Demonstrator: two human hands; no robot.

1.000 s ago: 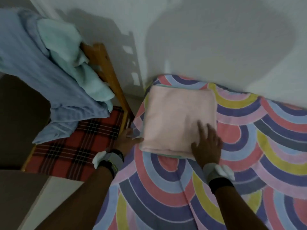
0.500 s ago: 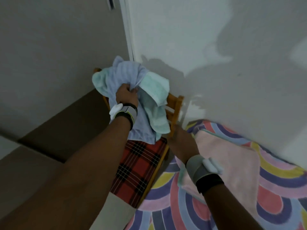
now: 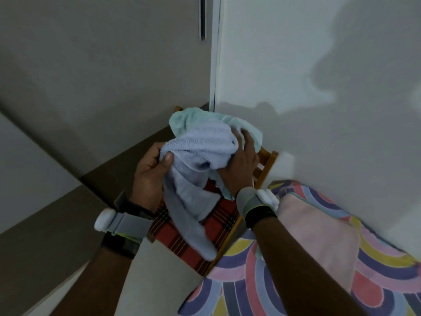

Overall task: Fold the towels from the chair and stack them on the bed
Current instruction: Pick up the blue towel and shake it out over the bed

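Observation:
A light blue towel [image 3: 200, 153] is bunched between both hands above the wooden chair [image 3: 266, 165]. My left hand [image 3: 150, 174] grips its left edge, thumb on top. My right hand [image 3: 241, 169] holds its right side, fingers reaching up against a mint green towel [image 3: 184, 118] that hangs over the chair back behind. The blue towel's tail droops onto the red plaid seat cushion [image 3: 218, 226]. A folded pink towel [image 3: 319, 233] lies on the bed [image 3: 250, 281] at the right, on its striped colourful cover.
The chair stands in the corner between a grey wall [image 3: 91, 76] on the left and a white wall [image 3: 319, 76] behind the bed. The chair touches the bed's edge. Brown floor [image 3: 45, 236] shows at the lower left.
My right hand has left the bed edge and joined the left on the blue towel. The towel has come down off the chair back toward me.

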